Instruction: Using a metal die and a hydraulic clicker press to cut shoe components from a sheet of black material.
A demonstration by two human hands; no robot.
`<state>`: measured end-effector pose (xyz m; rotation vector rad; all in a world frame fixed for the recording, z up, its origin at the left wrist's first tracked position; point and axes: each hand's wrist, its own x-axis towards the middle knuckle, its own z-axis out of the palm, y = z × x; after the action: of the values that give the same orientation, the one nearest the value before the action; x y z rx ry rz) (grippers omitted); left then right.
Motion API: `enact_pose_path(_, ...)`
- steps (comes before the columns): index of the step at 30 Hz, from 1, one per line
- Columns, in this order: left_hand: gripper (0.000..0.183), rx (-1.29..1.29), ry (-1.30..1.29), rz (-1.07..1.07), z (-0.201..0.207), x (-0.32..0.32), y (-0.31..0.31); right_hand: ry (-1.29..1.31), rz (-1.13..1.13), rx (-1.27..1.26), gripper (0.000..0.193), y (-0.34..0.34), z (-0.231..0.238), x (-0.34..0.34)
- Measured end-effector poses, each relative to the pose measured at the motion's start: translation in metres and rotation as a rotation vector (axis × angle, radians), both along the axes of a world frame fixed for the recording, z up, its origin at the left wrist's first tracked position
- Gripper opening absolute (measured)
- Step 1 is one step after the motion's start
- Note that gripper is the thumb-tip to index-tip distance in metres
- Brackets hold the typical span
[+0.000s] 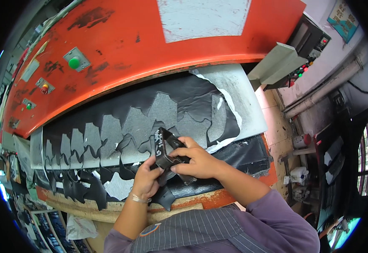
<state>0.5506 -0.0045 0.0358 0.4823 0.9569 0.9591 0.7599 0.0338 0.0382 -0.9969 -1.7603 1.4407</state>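
Observation:
Both hands hold a dark cutting die (160, 145), a hollow black frame with white marks on its side, tilted above the front part of the cutting board. The fingers of my left hand (145, 180) grip its lower near corner. My right hand (195, 161) closes on its right side, fingertips inside the frame. Beneath and beyond lies a sheet of black leather (196, 90) with a row of jagged cut-outs, grey board showing through them. Dark leather strips (95, 192) hang over the board's near edge. A small dark flap shows below the die; I cannot tell whether it is held.
An orange press beam (120, 46) spans the far side, with a green button (74, 63) on it. The white cutting board (251, 114) sticks out at right. A control box (304, 42) stands at the far right. A wooden ledge (167, 216) runs along the near edge.

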Motion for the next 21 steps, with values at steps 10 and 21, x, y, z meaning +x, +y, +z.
enact_pose_path(10, 0.087, 0.175, 1.044, 0.033, 0.018, -0.162, -0.110, -0.745, 0.531, 0.396, 0.046, -0.051, 0.023, 0.038)
enact_pose_path(21, 0.078, 0.065, 1.617, -0.189, -0.006, -0.148, -0.117, -0.719, 0.512, 0.601, 0.071, -0.078, 0.020, -0.082)
